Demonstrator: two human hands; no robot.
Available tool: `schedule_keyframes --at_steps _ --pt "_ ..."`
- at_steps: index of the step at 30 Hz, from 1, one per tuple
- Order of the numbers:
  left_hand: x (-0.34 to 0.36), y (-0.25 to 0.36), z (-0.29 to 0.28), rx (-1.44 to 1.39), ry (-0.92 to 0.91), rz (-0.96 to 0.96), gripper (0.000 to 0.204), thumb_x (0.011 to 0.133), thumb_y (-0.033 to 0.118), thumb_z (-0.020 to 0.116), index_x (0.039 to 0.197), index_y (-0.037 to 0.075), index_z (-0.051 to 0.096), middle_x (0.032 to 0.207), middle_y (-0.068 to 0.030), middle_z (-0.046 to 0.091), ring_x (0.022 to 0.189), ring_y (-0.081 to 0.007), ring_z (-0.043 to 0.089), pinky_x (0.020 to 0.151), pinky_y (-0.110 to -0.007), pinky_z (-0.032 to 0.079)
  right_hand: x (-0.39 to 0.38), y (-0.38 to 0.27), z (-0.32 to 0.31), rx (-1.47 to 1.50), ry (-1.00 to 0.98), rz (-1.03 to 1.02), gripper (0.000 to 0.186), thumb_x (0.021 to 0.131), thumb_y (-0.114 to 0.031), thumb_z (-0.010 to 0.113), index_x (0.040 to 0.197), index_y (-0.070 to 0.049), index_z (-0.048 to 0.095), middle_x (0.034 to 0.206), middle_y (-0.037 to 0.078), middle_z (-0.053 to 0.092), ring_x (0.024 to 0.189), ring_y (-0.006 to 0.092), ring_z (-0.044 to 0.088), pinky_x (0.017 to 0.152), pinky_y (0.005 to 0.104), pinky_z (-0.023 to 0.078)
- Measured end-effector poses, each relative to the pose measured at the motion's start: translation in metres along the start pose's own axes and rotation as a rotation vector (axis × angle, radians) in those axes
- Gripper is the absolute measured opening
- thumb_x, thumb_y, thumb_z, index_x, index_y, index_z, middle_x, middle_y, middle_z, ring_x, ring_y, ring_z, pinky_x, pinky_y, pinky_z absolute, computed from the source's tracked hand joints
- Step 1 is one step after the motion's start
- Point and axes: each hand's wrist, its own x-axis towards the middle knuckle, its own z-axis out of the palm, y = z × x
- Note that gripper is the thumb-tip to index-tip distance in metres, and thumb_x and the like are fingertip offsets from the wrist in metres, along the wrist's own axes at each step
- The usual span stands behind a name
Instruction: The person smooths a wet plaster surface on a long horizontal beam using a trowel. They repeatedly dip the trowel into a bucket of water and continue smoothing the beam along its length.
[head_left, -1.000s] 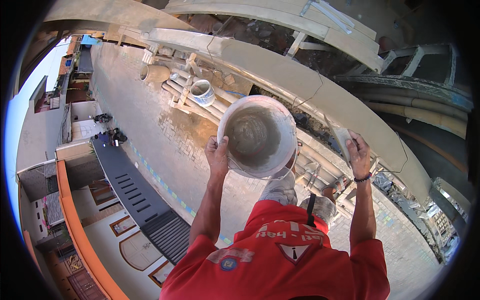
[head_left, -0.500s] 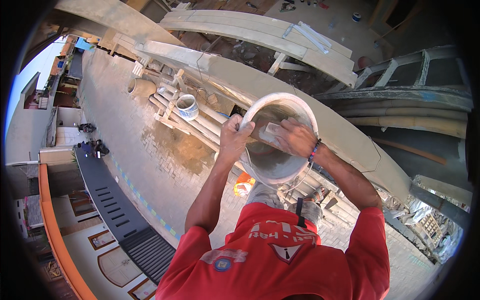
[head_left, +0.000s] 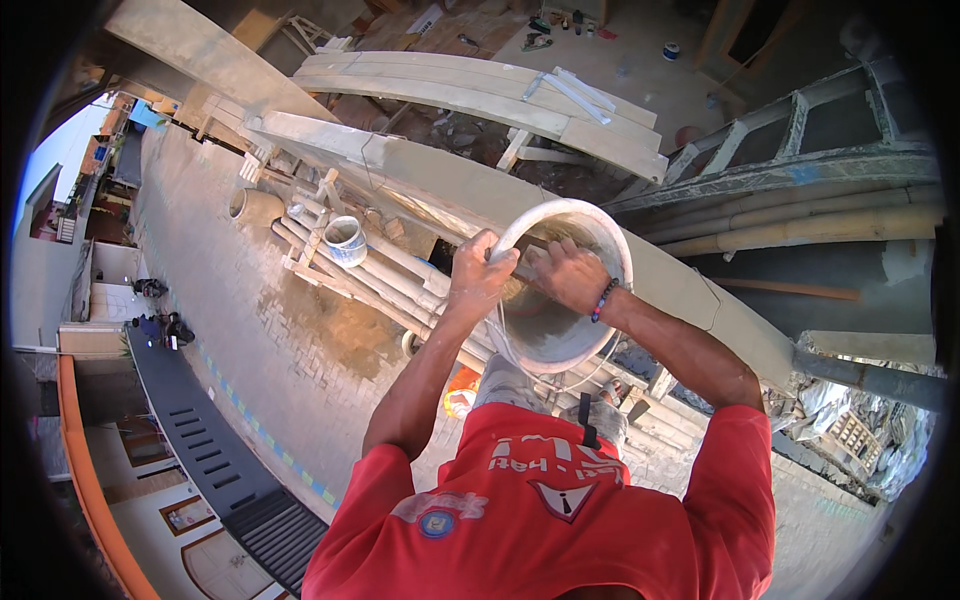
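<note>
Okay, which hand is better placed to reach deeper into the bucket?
Probably the right hand: it is inside the mouth of the bucket, while the left hand is gripping the rim.

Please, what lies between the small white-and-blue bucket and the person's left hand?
In the head view, pale round poles lie between the small bucket and the left hand.

A platform of pale bamboo poles (head_left: 398, 268) runs lengthwise from the far left towards the near right, carrying a small white-and-blue bucket (head_left: 345, 243) on its far stretch and a sandalled foot (head_left: 612, 388) on its near one. Left of it spreads block paving (head_left: 215, 250) with a patch of brown sand (head_left: 350, 325). Farther off, a counter of long planks (head_left: 450, 90) bears pale strips (head_left: 580, 97) towards its right end; beyond, a small can (head_left: 671, 50) stands on a grey floor (head_left: 640, 80).
</note>
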Motion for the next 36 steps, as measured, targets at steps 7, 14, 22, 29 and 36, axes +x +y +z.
schedule_keyframes --at_steps 7,14,22,29,36 --pt "-0.010 0.001 0.027 -0.056 -0.029 0.020 0.021 0.082 0.012 0.065 0.070 0.002 0.051 0.061 0.0032 0.043 0.061 -0.0062 0.036 0.051 -0.027 0.033 -0.028 0.001 -0.012 0.034 -0.039 0.132 0.039 0.083 -0.030 0.061 0.113 -0.008 0.056 0.092 0.016 0.056 0.087 0.0307 0.061 0.063 0.0398 0.056" --pt "-0.021 0.014 0.050 0.004 -0.042 0.031 0.022 0.079 0.012 0.066 0.068 0.001 0.050 0.061 0.0021 0.043 0.060 -0.0068 0.037 0.051 -0.028 0.035 -0.056 -0.001 -0.022 0.064 -0.035 0.236 0.036 0.081 -0.026 0.063 0.110 -0.007 0.055 0.090 0.018 0.059 0.083 0.0334 0.063 0.063 0.0420 0.056" --pt "-0.032 0.030 0.079 0.014 -0.061 0.082 0.022 0.077 0.012 0.066 0.069 0.000 0.050 0.059 -0.0011 0.043 0.059 -0.0086 0.038 0.051 -0.030 0.036 -0.089 -0.001 -0.035 0.106 -0.046 0.376 0.031 0.078 -0.020 0.062 0.105 -0.006 0.056 0.091 0.021 0.060 0.084 0.0368 0.064 0.065 0.0446 0.055" --pt "-0.043 0.046 0.106 0.014 -0.135 0.128 0.019 0.077 0.013 0.064 0.075 -0.003 0.052 0.060 -0.0143 0.053 0.055 -0.0183 0.048 0.054 -0.035 0.042 -0.119 0.006 -0.036 0.206 0.064 0.517 0.025 0.080 -0.021 0.058 0.101 -0.006 0.060 0.080 0.023 0.061 0.071 0.0405 0.064 0.064 0.0477 0.053" --pt "-0.055 0.047 0.129 0.057 -0.183 0.152 0.019 0.076 0.013 0.066 0.075 -0.001 0.052 0.061 -0.0145 0.052 0.055 -0.0202 0.048 0.055 -0.036 0.042 -0.145 -0.002 -0.025 0.317 0.145 0.714 0.026 0.082 -0.020 0.057 0.104 -0.006 0.061 0.081 0.025 0.064 0.073 0.0424 0.062 0.066 0.0510 0.050"
